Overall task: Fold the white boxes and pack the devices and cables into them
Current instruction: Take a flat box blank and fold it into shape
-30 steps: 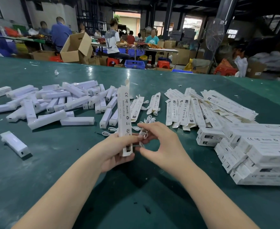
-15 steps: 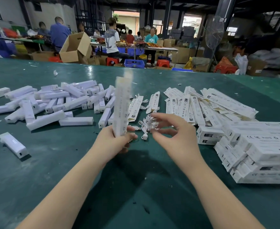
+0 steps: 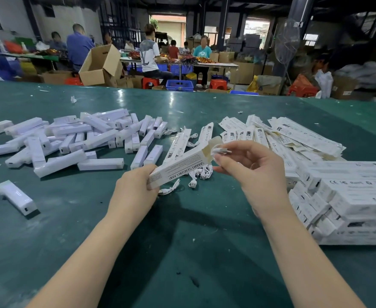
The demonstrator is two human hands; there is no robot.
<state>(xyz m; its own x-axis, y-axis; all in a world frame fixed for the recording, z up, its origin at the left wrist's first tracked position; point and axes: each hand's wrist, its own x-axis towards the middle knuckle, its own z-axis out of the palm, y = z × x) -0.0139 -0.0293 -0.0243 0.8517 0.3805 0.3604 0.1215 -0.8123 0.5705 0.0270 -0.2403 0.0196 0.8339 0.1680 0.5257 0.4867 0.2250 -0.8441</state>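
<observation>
Head view: green table (image 3: 71,230); warehouse behind, seemingly workers (image 3: 149,54) seated.

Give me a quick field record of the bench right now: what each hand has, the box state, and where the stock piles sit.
left hand: grips lower end of the white box
right hand: pinches a white cable at the box mouth
box state: folded, tilted, upper end flap open
loose cables: on the green table, under the box
devices: heap at left
flat boxes: pile at right, far side
packed boxes: stacked at near right
</observation>
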